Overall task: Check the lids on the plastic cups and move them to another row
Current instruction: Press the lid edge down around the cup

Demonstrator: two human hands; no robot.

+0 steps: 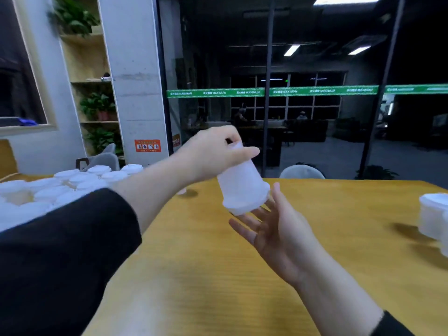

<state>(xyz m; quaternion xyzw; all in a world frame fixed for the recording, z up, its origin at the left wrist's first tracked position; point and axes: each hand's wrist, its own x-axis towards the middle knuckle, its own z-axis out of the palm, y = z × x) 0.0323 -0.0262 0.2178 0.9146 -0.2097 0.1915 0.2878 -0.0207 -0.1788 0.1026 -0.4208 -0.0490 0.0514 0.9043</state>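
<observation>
The left hand point(218, 151) grips a white plastic cup point(241, 183) by its bottom, upside down, lid point(247, 206) facing down, above the yellow table point(218, 263). The right hand point(278, 229), flat and wide open, waits right under the lid at 5 o'clock, fingertips touching it

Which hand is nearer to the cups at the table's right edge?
The right hand. It lies open under the held cup, nearer the right-edge cups; the left hand grips that cup's top, farther left.
</observation>
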